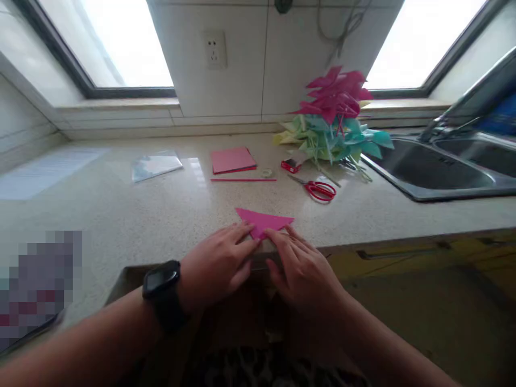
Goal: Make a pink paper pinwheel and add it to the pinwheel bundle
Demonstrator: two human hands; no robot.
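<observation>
Head camera view: two bare hands can be seen over one pale speckled counter (177, 207), with one pink paper triangle (266, 219) being worked on. It's laid near the front edge, long side facing the wall, point toward the person. Lower left part of the paper is covered by fingers of the left hand (223, 255), lower right part by fingers of the right hand (300, 263). Both hands are left unclenched, thumbs spread away from the fingers, so the paper is pressed down rather than gripped. One dark watch (161, 279) is worn on the left wrist.

Rest of the count: behind the triangle, one thin red stick (243, 180) is laid crosswise, with one stack of pink and red paper (233, 160) just past it (sheets can't be counted) and one small tape roll (266, 173) beside the stack. Off to the right, one small red box (291, 165) and one pair of red-handled scissors (320, 190) are set down. One bunch of paper flowers (336, 102) in pink, blue and yellow is piled next to one sink (453, 196) with two basins; blooms are too overlapped to be counted. One clear packet (157, 165) is placed on the left. Two windows and one socket (215, 49) can be spotted too.
</observation>
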